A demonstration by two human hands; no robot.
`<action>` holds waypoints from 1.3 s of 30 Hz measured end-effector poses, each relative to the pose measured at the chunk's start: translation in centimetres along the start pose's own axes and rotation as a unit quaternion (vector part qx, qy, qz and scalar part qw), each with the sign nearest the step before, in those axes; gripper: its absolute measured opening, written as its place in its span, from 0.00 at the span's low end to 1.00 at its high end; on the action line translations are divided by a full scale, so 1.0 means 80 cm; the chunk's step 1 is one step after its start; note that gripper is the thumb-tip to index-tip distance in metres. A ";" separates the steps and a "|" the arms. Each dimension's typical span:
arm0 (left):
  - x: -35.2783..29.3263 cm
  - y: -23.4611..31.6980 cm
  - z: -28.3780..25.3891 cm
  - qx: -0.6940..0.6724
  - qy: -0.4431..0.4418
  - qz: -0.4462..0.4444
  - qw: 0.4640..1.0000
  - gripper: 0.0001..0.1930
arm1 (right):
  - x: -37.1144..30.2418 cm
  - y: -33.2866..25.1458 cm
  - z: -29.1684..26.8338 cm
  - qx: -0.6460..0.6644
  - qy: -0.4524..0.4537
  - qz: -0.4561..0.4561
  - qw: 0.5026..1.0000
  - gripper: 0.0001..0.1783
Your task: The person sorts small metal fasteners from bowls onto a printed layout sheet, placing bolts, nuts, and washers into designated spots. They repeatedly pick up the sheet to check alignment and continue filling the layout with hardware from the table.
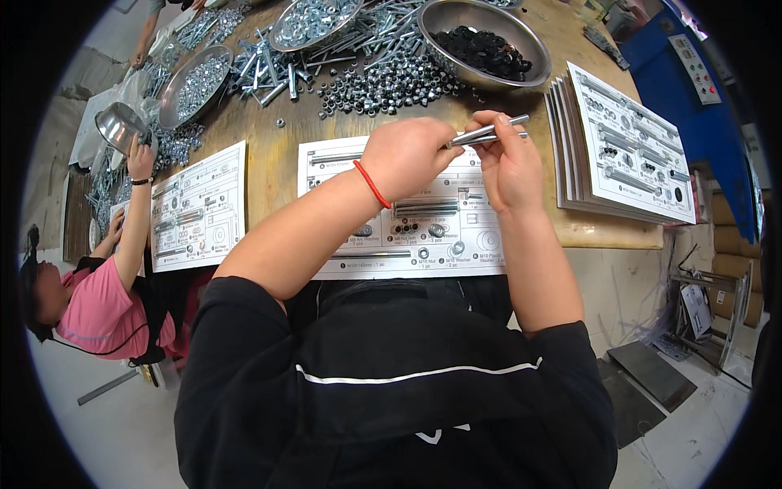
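Observation:
My right hand (513,171) pinches slim silver metal rods (494,129) between thumb and fingers, their right ends sticking out past the thumb. My left hand (409,155), with a red cord at the wrist, has its fingers closed at the rods' left ends; the fingertips are partly hidden. Both hands are over a white printed card (342,267) with pictures and labels of fasteners. Rods, nuts and washers lie on that card, among them a bundle of rods (425,207) in the middle and a long rod (375,254) near its lower edge.
Beyond the card lie a pile of nuts (391,86), loose bolts (273,69) and a steel bowl (428,33) of black washers. At right stands a stack of filled cards (635,147). A co-worker (102,314) at left holds a metal bowl (120,126) near another card (199,253).

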State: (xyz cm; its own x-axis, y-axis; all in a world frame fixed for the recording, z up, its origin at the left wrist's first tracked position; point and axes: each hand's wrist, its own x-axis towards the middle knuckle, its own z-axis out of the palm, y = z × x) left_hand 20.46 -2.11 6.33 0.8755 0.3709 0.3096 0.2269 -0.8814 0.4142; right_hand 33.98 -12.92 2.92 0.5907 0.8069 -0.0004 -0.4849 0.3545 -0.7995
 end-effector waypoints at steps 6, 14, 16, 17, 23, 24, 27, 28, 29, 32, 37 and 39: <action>-0.006 -0.022 0.003 -0.136 -0.019 -0.085 0.987 0.10 | 0.016 -0.025 -0.021 -0.003 0.005 -0.130 0.991 0.17; -0.012 -0.084 0.022 0.069 -0.064 -0.150 0.984 0.09 | 0.032 -0.012 -0.060 -0.693 -0.086 -0.103 0.708 0.14; -0.008 -0.090 0.030 0.089 -0.078 -0.138 0.983 0.08 | 0.040 0.002 -0.071 -0.721 -0.095 -0.090 0.681 0.12; -0.009 -0.092 0.033 0.099 -0.087 -0.134 0.982 0.08 | 0.044 0.008 -0.075 -0.727 -0.102 -0.096 0.673 0.12; -0.012 -0.101 0.039 0.058 -0.115 -0.128 0.983 0.07 | 0.048 0.014 -0.076 -0.719 -0.121 -0.098 0.677 0.09; -0.012 -0.102 0.039 0.058 -0.119 -0.125 0.983 0.07 | 0.048 0.014 -0.076 -0.715 -0.125 -0.089 0.682 0.09; -0.010 -0.096 0.033 0.064 -0.144 -0.132 0.979 0.07 | 0.051 0.019 -0.078 -0.702 -0.149 -0.097 0.690 0.08; -0.010 -0.094 0.033 0.065 -0.145 -0.131 0.978 0.07 | 0.051 0.020 -0.078 -0.702 -0.152 -0.102 0.688 0.08; -0.011 -0.094 0.033 0.068 -0.147 -0.130 0.978 0.07 | 0.051 0.022 -0.078 -0.701 -0.157 -0.108 0.687 0.07; -0.013 -0.097 0.035 0.070 -0.140 -0.121 0.980 0.07 | 0.052 0.023 -0.076 -0.706 -0.164 -0.111 0.680 0.07; -0.014 -0.101 0.038 0.068 -0.133 -0.108 0.983 0.07 | 0.052 0.021 -0.076 -0.714 -0.166 -0.120 0.669 0.07; -0.014 -0.102 0.040 0.071 -0.129 -0.105 0.984 0.07 | 0.051 0.021 -0.076 -0.716 -0.168 -0.122 0.666 0.07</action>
State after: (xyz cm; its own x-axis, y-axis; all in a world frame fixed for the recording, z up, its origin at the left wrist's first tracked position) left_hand 18.98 3.71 -0.16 0.8782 0.4783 -0.0039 0.4547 -0.8323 0.3171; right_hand 39.50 -11.87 -2.07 0.2457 0.9531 0.1765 0.8540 -0.1267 -0.5046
